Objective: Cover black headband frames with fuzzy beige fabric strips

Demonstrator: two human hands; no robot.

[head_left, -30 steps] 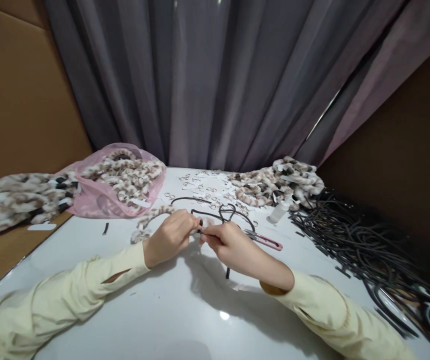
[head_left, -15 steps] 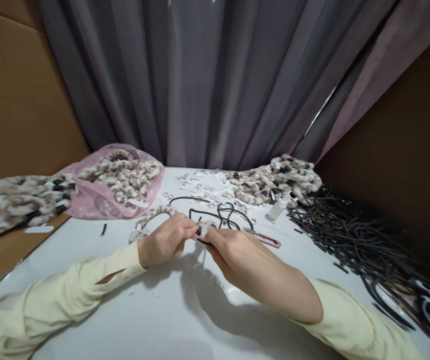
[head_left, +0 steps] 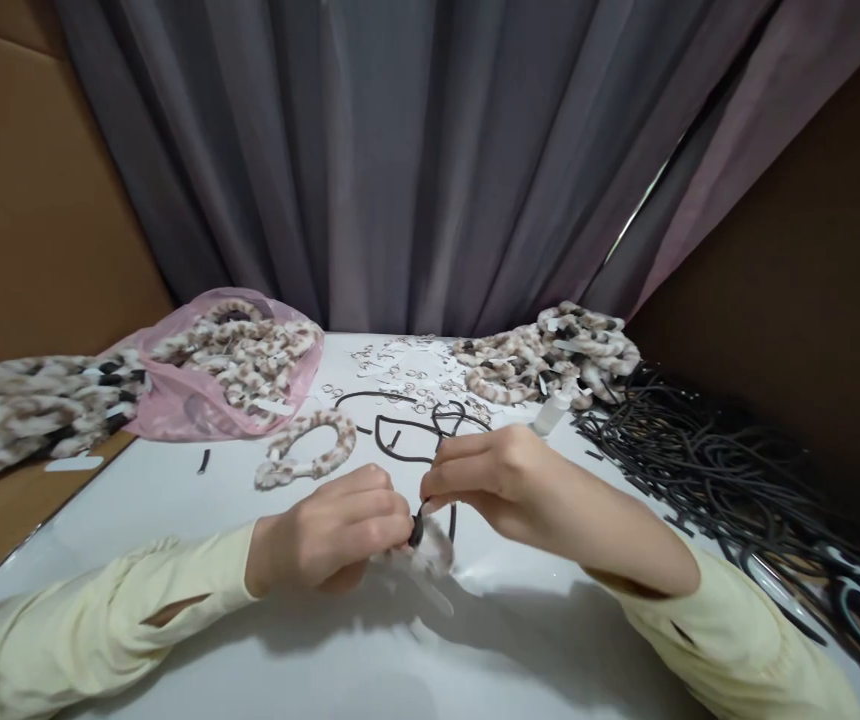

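My left hand [head_left: 340,530] is closed around a spotted plush tube [head_left: 437,550], whose furry end and a black part show at the fingertips. Just to its right, my right hand [head_left: 486,480] pinches a thin black cord [head_left: 452,522] where it meets that black part. How the cord joins the tube is hidden by the fingers. A pale strip, like a tag, hangs below the tube. Beyond my left hand lies a finished-looking spotted plush ring [head_left: 310,445] on the white table.
A pink bag [head_left: 175,400] of plush rings stands left, beside a plush pile [head_left: 47,410]. Further plush rings [head_left: 550,350] sit back right, near a small clear bottle [head_left: 551,412]. Black cords [head_left: 700,460] heap along the right; small metal rings [head_left: 400,370] are scattered behind the loose cords.
Both hands have come lower and nearer, bringing the plush tube with them. My right hand has turned, its fingertips now above the black part. The plush ring behind shows more fully.
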